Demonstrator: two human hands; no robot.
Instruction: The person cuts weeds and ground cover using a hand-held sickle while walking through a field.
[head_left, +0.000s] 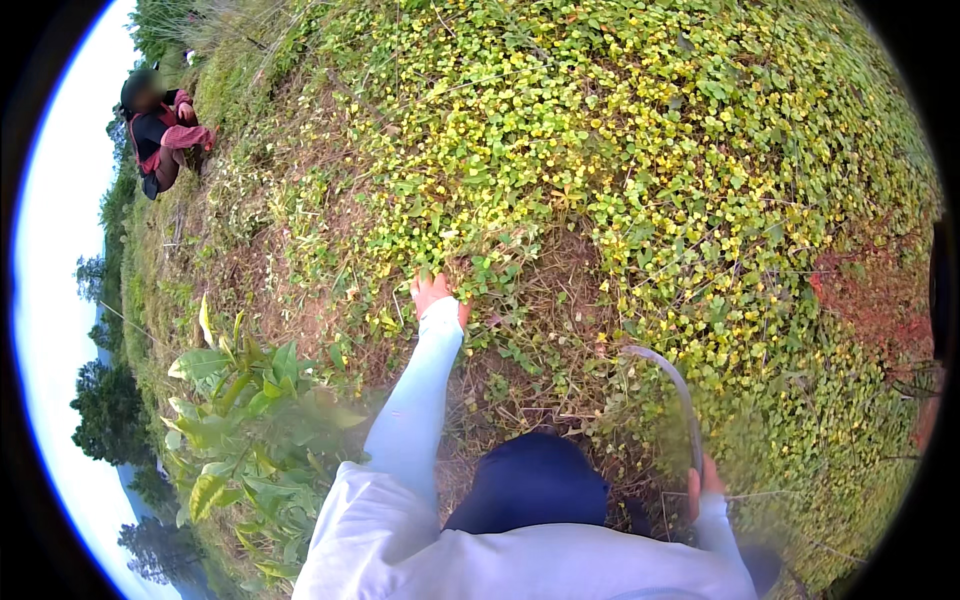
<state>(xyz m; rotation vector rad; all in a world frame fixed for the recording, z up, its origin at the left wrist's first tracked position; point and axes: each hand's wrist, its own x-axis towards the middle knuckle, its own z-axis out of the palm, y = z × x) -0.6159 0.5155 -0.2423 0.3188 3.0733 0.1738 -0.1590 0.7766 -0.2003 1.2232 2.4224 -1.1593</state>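
Observation:
My left hand (437, 295) reaches out at the centre of the view, its fingers down among low green leaves and cut stems (487, 274); whether they grip any is partly hidden. At the lower right my right hand (706, 486) is closed round the handle end of a sickle (686, 405). The curved metal blade arcs up and to the left, its tip just over the low plants. Between my arms shows a dark blue trouser knee (536, 480), with dry stalks and bare soil in front of it.
A dense mat of yellow-green ground cover (637, 150) spreads ahead and right. A leafy shrub (255, 420) stands close by my left arm. Another person (161, 135) crouches on the slope at the upper left. Reddish plants (877, 296) grow at the far right.

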